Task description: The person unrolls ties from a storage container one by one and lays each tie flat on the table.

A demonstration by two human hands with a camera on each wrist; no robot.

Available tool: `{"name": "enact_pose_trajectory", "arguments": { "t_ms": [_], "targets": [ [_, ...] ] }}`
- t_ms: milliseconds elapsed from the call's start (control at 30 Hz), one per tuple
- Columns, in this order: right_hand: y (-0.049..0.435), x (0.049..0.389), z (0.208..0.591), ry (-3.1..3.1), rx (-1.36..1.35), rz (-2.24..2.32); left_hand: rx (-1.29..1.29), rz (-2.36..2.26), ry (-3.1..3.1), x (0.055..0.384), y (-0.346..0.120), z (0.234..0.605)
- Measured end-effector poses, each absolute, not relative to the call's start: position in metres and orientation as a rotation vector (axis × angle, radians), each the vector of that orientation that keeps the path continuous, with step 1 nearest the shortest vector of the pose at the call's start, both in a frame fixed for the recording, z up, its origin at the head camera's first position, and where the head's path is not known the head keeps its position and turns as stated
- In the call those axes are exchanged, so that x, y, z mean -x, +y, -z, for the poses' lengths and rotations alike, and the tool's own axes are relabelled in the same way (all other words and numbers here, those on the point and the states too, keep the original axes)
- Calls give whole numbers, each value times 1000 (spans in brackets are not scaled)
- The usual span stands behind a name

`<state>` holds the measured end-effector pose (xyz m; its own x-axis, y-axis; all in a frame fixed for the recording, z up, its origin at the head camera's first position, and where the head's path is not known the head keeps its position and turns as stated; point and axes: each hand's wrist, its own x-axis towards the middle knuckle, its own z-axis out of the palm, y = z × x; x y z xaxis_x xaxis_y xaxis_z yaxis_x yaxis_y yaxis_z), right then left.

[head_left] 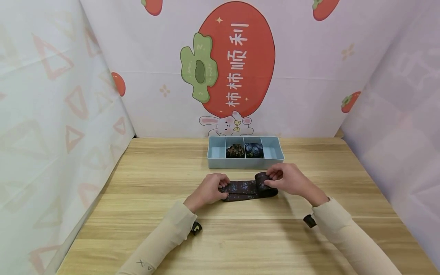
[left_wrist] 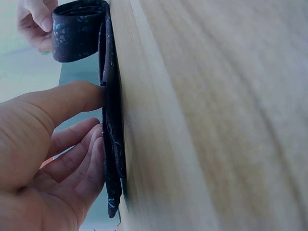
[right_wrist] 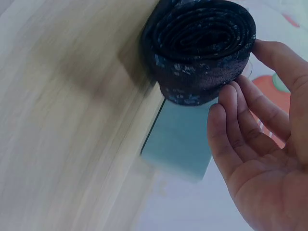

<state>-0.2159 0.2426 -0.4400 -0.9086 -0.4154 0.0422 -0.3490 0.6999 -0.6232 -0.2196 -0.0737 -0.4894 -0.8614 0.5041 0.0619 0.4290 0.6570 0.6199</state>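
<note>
In the head view a dark necktie (head_left: 243,187) with small blue flowers lies partly unrolled on the table, its left part flat and its right end wound into a roll. My left hand (head_left: 211,188) holds the flat left end, thumb at the near edge and fingertips at the far edge. The thumb's tip touches the fabric in the left wrist view. My right hand (head_left: 290,178) grips the roll between thumb and fingers. From the right wrist view, the roll (right_wrist: 202,77) shows its spiral layers, standing on edge.
Behind the necktie stands a light blue divided box (head_left: 240,163). Two rolled patterned ties, one black and gold (head_left: 235,151) and one dark blue (head_left: 254,150), sit in its middle compartments. A printed cloth (head_left: 302,107) hangs behind the wooden table (head_left: 161,172).
</note>
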Motion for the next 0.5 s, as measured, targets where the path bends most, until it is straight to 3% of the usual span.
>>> {"name": "enact_pose_trajectory", "arguments": {
  "t_ms": [500],
  "targets": [
    [284, 217, 446, 2751, 619, 1099, -796, -977, 2751, 219, -75, 490]
  ]
}}
